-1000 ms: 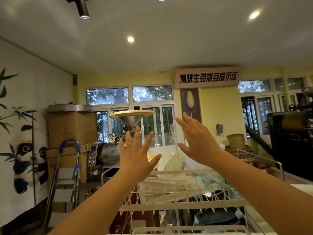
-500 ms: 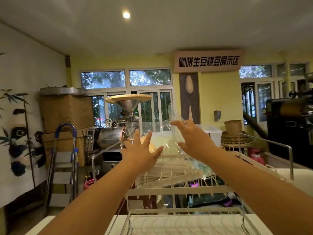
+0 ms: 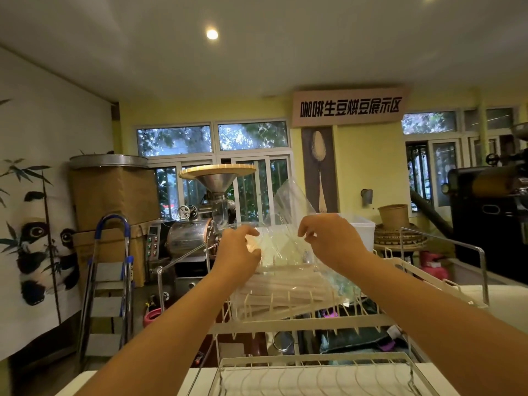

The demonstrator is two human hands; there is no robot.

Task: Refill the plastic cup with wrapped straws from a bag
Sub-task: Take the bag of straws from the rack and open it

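A clear plastic bag (image 3: pixel 285 252) holding several white wrapped straws (image 3: pixel 283 290) lies on the upper tier of a white wire rack (image 3: pixel 300 322). The bag's open top stands up between my hands. My left hand (image 3: pixel 238 254) pinches the bag's left edge with curled fingers. On the right edge of the bag, my right hand (image 3: pixel 328 238) has its fingers closed on the film. No plastic cup is in view.
A lower wire tray (image 3: pixel 314 372) sits close to me on a white counter (image 3: pixel 485 298). Behind the rack stand a metal coffee roaster with a funnel (image 3: pixel 214 195), a blue-handled stepladder (image 3: pixel 108 281), cardboard-wrapped equipment and a black machine (image 3: pixel 491 218) at right.
Both hands came down from open, spread above the rack, and closed on the bag's top edges. The view tilted down, bringing the lower tray and counter into sight.
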